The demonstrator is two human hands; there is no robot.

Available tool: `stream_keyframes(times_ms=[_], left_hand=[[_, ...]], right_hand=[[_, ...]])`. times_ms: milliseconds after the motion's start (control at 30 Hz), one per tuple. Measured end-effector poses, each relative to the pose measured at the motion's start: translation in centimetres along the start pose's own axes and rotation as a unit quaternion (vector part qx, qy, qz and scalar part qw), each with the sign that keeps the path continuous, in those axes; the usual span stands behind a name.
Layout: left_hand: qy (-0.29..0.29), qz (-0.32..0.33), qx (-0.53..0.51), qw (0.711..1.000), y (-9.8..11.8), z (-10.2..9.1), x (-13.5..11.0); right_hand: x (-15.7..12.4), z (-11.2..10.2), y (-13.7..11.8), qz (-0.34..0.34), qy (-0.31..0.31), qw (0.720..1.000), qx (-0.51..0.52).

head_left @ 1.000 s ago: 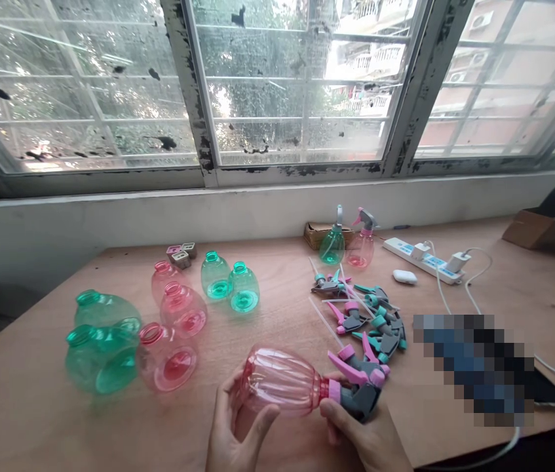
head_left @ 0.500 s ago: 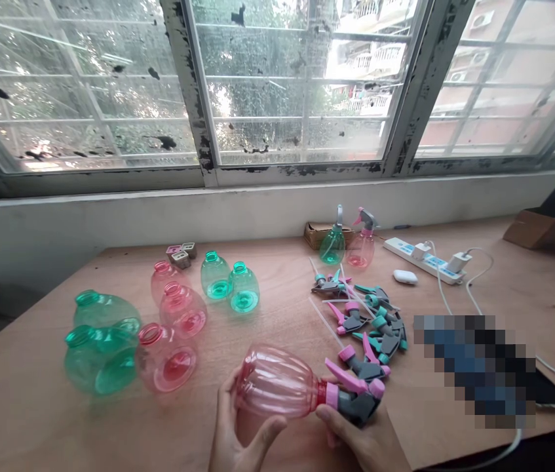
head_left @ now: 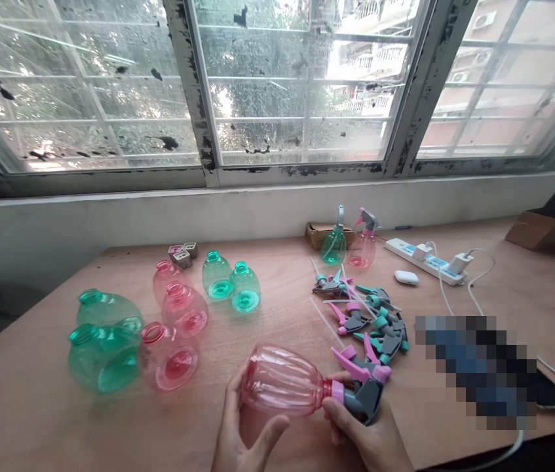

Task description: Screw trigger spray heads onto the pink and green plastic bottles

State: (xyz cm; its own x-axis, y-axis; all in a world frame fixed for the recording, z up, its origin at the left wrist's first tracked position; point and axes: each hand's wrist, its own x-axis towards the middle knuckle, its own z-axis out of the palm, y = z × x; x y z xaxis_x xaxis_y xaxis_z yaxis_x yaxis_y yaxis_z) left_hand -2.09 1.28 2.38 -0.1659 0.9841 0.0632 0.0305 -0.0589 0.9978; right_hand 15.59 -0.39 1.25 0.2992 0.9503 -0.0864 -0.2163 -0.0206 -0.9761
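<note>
A clear pink spray bottle (head_left: pixel 284 380) lies sideways between my hands, its neck pointing right. My left hand (head_left: pixel 245 419) cups the base end, fingers behind it and the thumb raised off the near side. On the neck sits a grey and pink trigger sprayer (head_left: pixel 363 390) with a pink collar. My right hand (head_left: pixel 363 426) pinches that collar, thumb in front and fingers partly hidden behind. Just beyond lies a pile of loose trigger sprayers (head_left: pixel 388 334), pink, teal and grey, with thin tubes.
Several open pink bottles (head_left: pixel 183 311) and green bottles (head_left: pixel 103 357) stand at left. Two bottles with sprayers, one green (head_left: pixel 333 246) and one pink (head_left: pixel 362 249), stand at the back by a cardboard box (head_left: pixel 319 236). A power strip (head_left: pixel 422 261), white case (head_left: pixel 406 278) and blurred-out device (head_left: pixel 476 367) are at right.
Both hands and the pink bottle have shifted slightly right. The sprayer head has turned a little about the neck, its trigger now tilted differently.
</note>
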Motion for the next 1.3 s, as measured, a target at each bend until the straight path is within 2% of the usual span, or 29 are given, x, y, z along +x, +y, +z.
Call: stream_keyframes(times_ms=[100,267,433,600,867,1133,1300], left_hand=[[0.008,-0.013,-0.015,1.0,-0.3,-0.3,0.3],[-0.04,-0.014,0.021,0.999,-0.3,-0.5,0.7],[-0.016,-0.002,0.015,1.0,0.5,-0.1,0.1],[-0.016,-0.026,0.001,1.0,0.4,-0.2,0.1],[0.009,-0.005,0.003,1.0,0.1,0.3,0.1],[-0.009,-0.034,0.004,0.999,-0.3,-0.4,0.2],[-0.01,-0.004,0.052,0.999,-0.2,-0.5,0.6]], right_hand=[[-0.2,-0.2,0.2,0.0,-0.009,1.0,-0.016],[0.0,-0.2,-0.4,0.006,-0.027,0.999,0.03],[0.1,-0.2,0.0,0.013,-0.016,1.0,0.022],[0.0,-0.3,0.4,-0.002,-0.01,1.0,-0.027],[0.1,0.1,-0.7,0.004,0.0,0.999,0.042],[-0.1,-0.4,0.1,-0.029,0.019,0.998,-0.047],[0.0,-0.2,-0.3,-0.004,-0.002,1.0,0.004]])
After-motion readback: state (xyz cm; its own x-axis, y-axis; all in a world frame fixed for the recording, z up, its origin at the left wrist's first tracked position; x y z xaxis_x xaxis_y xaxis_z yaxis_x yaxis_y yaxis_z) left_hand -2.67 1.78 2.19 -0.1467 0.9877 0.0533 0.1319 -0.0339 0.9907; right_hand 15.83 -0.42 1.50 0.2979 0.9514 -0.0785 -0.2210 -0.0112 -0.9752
